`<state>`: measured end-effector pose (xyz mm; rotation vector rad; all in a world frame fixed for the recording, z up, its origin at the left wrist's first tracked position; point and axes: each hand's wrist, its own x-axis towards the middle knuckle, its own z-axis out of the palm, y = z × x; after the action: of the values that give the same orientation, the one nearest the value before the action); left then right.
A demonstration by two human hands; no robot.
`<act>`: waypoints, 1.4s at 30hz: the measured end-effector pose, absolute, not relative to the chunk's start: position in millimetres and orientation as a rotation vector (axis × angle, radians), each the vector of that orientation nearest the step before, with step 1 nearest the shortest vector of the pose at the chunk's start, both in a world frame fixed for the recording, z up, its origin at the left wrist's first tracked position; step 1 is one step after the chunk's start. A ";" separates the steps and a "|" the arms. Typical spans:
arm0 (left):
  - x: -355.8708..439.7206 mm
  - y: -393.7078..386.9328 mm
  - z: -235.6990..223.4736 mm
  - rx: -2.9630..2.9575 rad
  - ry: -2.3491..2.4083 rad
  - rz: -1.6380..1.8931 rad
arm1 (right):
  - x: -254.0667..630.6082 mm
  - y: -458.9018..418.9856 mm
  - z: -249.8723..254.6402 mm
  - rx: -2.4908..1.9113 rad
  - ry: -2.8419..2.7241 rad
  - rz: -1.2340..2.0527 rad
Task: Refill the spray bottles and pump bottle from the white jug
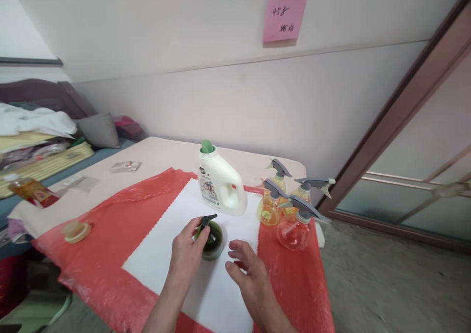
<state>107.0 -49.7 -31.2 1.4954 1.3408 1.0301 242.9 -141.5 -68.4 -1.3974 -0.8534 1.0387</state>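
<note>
My left hand (187, 247) pinches a small pump head with a black nozzle (209, 219) between thumb and fingers. Directly beneath and beside it, on a white sheet, is a round green container (214, 255) with a dark inside; whether the pump head is joined to it I cannot tell. Just right of the container, my right hand (250, 276) hovers with fingers apart and nothing in it. A white detergent jug (217, 183) with a handle and a green spout stands upright behind them.
Several spray bottles with grey trigger heads, one of them pink (294, 235), cluster at the right table edge. The white sheet (162, 244) lies over red plastic (110, 244). A yellowish lid (78, 232) and an amber bottle (31, 191) are left; a wall rises behind.
</note>
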 end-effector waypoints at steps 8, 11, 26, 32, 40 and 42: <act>107.9 -49.3 -28.0 1.495 1.358 1.026 | 244.8 -142.1 -69.2 -1.414 -0.910 1.038; 109.8 -52.1 -29.7 1.550 1.410 1.031 | 242.9 -145.3 -71.3 -1.485 -1.045 0.934; 138.4 -91.0 -28.2 2.115 1.015 0.871 | 253.4 -142.5 -82.4 -1.450 -1.335 0.342; 131.3 -85.9 -23.6 1.986 1.106 0.905 | 279.6 -132.9 -80.3 -1.506 -1.233 0.369; 126.0 -82.2 -29.4 1.988 1.169 0.859 | 309.7 -116.1 -71.4 -1.579 -1.062 0.334; 125.5 -81.8 -30.3 1.995 1.170 0.856 | 312.7 -115.0 -67.9 -1.618 -1.022 0.337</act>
<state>125.5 -81.8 -30.3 1.9951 1.1704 0.8561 312.7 -115.0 -67.9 -1.6184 -1.0222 0.3371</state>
